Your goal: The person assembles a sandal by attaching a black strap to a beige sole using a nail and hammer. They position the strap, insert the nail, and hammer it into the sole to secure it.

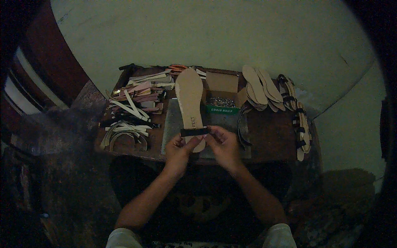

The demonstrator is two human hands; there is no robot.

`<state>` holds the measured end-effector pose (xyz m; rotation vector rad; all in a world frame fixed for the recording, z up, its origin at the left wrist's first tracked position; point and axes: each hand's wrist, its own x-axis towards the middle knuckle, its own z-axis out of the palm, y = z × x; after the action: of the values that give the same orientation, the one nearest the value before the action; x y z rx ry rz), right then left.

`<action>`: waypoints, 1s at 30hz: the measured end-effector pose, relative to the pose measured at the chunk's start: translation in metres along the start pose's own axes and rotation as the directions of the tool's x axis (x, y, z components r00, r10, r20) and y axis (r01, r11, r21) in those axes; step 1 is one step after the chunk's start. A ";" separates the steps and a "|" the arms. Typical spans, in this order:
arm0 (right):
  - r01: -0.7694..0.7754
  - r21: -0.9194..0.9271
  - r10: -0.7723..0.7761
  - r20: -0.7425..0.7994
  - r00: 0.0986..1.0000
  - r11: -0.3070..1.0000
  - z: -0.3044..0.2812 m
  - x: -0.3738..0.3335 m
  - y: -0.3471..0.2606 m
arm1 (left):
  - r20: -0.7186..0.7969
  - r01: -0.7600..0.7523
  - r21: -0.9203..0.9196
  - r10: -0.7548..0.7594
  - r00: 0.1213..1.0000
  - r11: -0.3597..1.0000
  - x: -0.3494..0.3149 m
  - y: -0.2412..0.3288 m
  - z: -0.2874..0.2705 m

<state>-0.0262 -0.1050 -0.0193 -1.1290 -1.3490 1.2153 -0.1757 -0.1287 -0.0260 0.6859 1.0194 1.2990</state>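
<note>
Both the left hand and right hand pinch the black strap across the tan insole at frame centre; uneven tension could skew it.

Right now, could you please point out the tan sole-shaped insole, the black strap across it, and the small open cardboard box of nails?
tan insole (189, 93): head view, middle of its upper face.
black strap (194, 132): head view, its centre.
cardboard box (222, 82): head view, inner back wall.

You had bare brown wooden table right of centre; piled pale straps blocked the left, the open cardboard box behind.
</note>
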 end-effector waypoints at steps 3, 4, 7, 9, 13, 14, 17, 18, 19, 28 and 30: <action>-0.058 0.053 0.059 -0.019 0.998 0.997 -0.002 0.000 0.009 | 0.035 -0.055 0.001 0.055 0.998 0.998 0.001 -0.002 0.002; -0.095 0.073 0.097 -0.028 0.995 0.993 -0.001 -0.001 0.004 | 0.030 -0.052 0.006 0.052 0.998 0.999 0.000 -0.001 0.004; -0.112 0.126 0.120 -0.063 0.991 0.986 0.000 0.001 0.008 | 0.017 -0.029 0.053 0.028 0.999 0.998 -0.003 0.001 0.008; -0.103 0.160 0.115 -0.069 0.991 0.982 -0.002 0.001 0.011 | 0.008 0.006 0.125 -0.007 1.000 0.992 -0.004 0.002 0.007; -0.098 0.220 0.113 -0.053 0.992 0.971 -0.001 0.000 0.000 | 0.038 -0.116 0.211 0.110 0.993 0.971 -0.005 0.000 0.007; -0.092 0.229 0.108 -0.057 0.993 0.969 -0.001 0.000 -0.001 | 0.038 -0.125 0.228 0.120 0.992 0.966 -0.004 -0.002 0.007; 0.030 0.202 -0.006 -0.118 0.993 0.979 -0.004 0.003 0.004 | 0.039 -0.076 0.292 0.068 0.997 0.953 -0.001 -0.008 0.003; 0.047 0.186 -0.024 -0.125 0.992 0.982 -0.006 0.003 0.004 | 0.039 -0.047 0.316 0.037 0.999 0.947 0.000 -0.009 0.002; 0.063 0.168 -0.041 -0.133 0.990 0.984 -0.007 0.005 0.000 | 0.043 -0.029 0.283 0.018 0.999 0.959 0.000 -0.008 0.003; 0.061 0.052 -0.058 -0.052 0.997 0.997 -0.024 0.011 -0.008 | 0.074 -0.089 0.159 0.078 0.994 0.983 -0.006 0.026 0.008; 0.031 0.058 -0.034 0.054 0.998 0.998 -0.019 0.010 -0.008 | -0.001 -0.017 0.082 0.017 1.000 0.997 0.003 0.018 -0.007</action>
<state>-0.0087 -0.0934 -0.0102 -1.0365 -1.3608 1.2616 -0.1900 -0.1234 -0.0140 0.7572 1.0744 1.2779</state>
